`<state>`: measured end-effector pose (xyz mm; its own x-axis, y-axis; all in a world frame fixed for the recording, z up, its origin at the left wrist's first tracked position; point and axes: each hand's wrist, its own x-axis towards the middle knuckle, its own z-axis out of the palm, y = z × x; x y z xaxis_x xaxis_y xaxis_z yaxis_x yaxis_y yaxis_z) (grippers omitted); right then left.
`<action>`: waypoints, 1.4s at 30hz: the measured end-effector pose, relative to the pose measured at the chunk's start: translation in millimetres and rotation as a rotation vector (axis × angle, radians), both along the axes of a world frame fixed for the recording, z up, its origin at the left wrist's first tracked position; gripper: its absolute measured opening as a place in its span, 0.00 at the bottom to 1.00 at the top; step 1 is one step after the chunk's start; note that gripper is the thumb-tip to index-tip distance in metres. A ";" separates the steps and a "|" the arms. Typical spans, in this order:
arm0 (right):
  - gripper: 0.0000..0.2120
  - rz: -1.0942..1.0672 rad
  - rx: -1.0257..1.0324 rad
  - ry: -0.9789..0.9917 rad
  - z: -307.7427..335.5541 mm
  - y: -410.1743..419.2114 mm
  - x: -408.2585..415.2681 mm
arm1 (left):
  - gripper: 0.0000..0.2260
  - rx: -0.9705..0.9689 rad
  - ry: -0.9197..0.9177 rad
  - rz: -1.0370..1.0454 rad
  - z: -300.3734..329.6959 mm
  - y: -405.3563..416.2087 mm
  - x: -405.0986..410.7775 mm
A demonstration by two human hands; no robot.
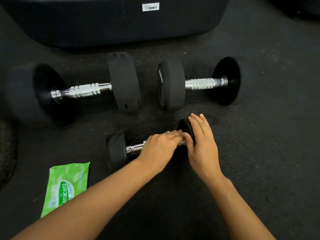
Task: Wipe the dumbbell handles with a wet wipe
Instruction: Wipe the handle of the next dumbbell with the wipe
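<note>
A small dumbbell with black heads and a chrome handle lies nearest me on the floor. My left hand covers the right part of its handle, fingers curved over the bar. A pale scrap of wet wipe peeks out under the fingertips. Straight-fingered, my right hand rests on the small dumbbell's right head. Two larger dumbbells lie farther back: one at the left and one at the right, both with bare chrome handles. A green wet-wipe pack lies at the lower left.
Everything sits on a black speckled rubber floor. A large dark padded piece of gym equipment with a white barcode label fills the back. A dark mesh object sits at the left edge.
</note>
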<state>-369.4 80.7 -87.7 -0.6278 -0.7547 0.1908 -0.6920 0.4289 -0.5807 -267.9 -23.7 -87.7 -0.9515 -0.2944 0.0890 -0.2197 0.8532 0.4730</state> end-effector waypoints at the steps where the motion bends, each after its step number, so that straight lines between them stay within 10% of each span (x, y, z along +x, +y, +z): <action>1: 0.21 0.000 0.000 -0.003 0.0 -0.2 0.3 | 0.16 -0.027 -0.061 0.026 2.2 -1.7 -4.9; 7: 0.21 -0.019 -0.003 -0.010 0.9 -2.2 1.5 | 0.13 0.333 -0.369 0.122 13.0 -37.2 -42.8; 15: 0.21 0.000 0.007 -0.023 1.4 -0.6 0.7 | 0.17 -0.221 0.259 -0.037 -26.9 2.6 17.9; 31: 0.21 -0.002 0.001 -0.008 -1.3 2.5 1.2 | 0.18 0.015 0.214 0.121 -12.1 7.1 2.9; 42: 0.21 -0.001 -0.010 -0.023 -0.3 2.2 2.2 | 0.15 -0.305 0.292 -0.071 -31.3 7.3 4.0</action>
